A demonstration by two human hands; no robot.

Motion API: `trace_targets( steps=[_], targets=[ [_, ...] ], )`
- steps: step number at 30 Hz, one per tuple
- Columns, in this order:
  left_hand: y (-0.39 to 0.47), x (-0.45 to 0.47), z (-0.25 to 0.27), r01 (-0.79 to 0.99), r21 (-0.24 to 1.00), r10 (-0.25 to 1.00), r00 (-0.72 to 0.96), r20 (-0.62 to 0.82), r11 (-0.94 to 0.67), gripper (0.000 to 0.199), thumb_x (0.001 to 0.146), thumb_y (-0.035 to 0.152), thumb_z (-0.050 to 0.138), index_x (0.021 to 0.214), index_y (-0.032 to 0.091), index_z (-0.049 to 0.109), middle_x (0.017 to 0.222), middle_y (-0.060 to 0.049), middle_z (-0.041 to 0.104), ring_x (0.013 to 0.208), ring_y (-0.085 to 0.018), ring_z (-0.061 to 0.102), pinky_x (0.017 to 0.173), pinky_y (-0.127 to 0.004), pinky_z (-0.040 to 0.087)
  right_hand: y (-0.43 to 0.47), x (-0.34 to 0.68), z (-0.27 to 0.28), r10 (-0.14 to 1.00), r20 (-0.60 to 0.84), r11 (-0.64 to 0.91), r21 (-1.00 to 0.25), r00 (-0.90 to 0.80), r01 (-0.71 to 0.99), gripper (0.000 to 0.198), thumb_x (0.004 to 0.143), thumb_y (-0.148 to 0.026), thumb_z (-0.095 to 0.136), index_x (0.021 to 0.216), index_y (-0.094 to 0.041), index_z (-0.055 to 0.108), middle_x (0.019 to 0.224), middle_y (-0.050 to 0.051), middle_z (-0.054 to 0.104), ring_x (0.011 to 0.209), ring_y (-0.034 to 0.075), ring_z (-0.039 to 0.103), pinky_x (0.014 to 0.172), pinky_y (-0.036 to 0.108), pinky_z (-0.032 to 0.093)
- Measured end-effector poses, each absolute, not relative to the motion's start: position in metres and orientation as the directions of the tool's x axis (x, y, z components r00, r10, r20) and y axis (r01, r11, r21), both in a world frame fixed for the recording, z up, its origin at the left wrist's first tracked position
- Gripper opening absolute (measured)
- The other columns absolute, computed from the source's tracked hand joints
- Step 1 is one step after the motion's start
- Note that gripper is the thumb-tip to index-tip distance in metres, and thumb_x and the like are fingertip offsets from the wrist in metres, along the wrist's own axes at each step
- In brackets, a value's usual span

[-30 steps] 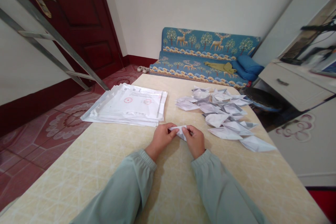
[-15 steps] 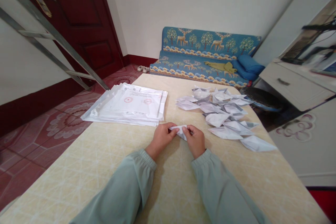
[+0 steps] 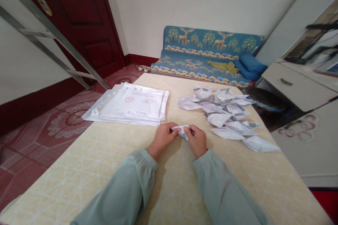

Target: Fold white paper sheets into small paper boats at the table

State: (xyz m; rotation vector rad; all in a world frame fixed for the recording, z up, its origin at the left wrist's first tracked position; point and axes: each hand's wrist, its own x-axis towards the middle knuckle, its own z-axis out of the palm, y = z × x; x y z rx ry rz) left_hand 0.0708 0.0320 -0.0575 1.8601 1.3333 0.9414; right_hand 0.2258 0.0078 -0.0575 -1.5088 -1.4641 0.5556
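Between my two hands is a small folded piece of white paper (image 3: 183, 132), held just above or on the table; I cannot tell which. My left hand (image 3: 164, 136) pinches its left end between thumb and fingers. On the right end, my right hand (image 3: 196, 140) presses with the thumb on top, the fingers curled behind. Part of the paper is hidden by the fingers. To the right lie several folded paper boats (image 3: 227, 132), grouped close together. A stack of printed paper sheets (image 3: 134, 103) with red stamps lies beyond my left hand.
The table (image 3: 87, 168) has a pale yellow patterned cover. Behind it stands a blue sofa (image 3: 182, 61) with a deer pattern. A metal ladder (image 3: 58, 38) leans at the left, before a dark red door (image 3: 76, 3). At the right are a white cabinet (image 3: 298, 84) and a dark round stool (image 3: 264, 98).
Both hands keep their hold on the folded paper, with barely any finger movement. The whole view has shifted very slightly.
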Motion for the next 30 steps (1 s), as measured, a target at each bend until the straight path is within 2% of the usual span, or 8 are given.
trace_targets(
  steps=[30],
  targets=[
    [0.0311,0.0711,-0.0555,0.475,0.839,0.958,0.228,0.174,-0.266,0.024,0.080,0.034,0.054,0.085,0.017,0.070,0.075,-0.003,0.069,0.067,-0.015,0.059,0.062,-0.022,0.043,0.0088,0.2270,-0.0599,0.943,0.282,0.156,-0.842,0.175,0.517,0.029,0.080,-0.040,0.053,0.072,-0.017,0.068,0.062,0.000,0.063,0.057,0.014,0.052,0.054,0.022,0.038]
  ],
)
